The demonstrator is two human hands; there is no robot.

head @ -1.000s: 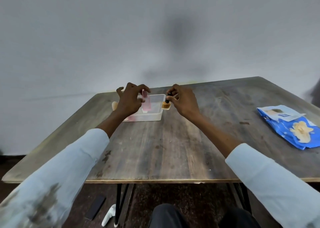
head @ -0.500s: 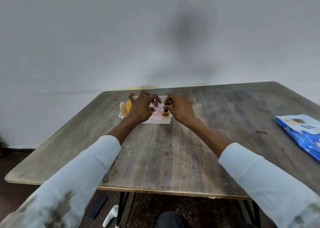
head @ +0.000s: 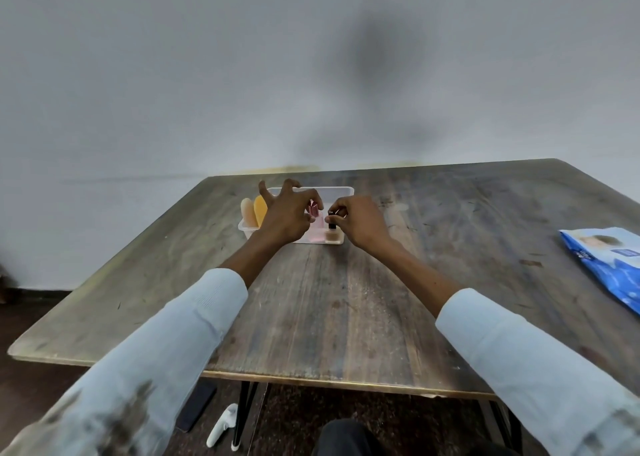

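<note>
Pale grey wall rises behind a worn, scratched wooden table (head: 346, 317), and toward its far edge sits a clear rectangular plastic container (head: 333, 188), its long side running left to right across the person.

Both hands work at the right end of that container. The left hand (head: 287, 220) pinches the cap of a small pink bottle (head: 314, 210) between thumb and forefinger, its other fingers fanned out above the container. The right hand (head: 363, 223) has its fingers curled in, pinching the black cap of a small tan bottle (head: 333, 236). Both bottles stand upright, long axes vertical, side by side and apparently inside the container, the pink one on the left and nearer the left hand, the tan one at the near right corner under the right hand. Any lift would likely go straight up along those axes.

Counted: two bottles, one container, and at the container's left end two upright oval pads, one beige (head: 248, 213) and one orange (head: 259, 208). Well to the right of the container lies one blue printed packet (head: 606, 265).
</note>
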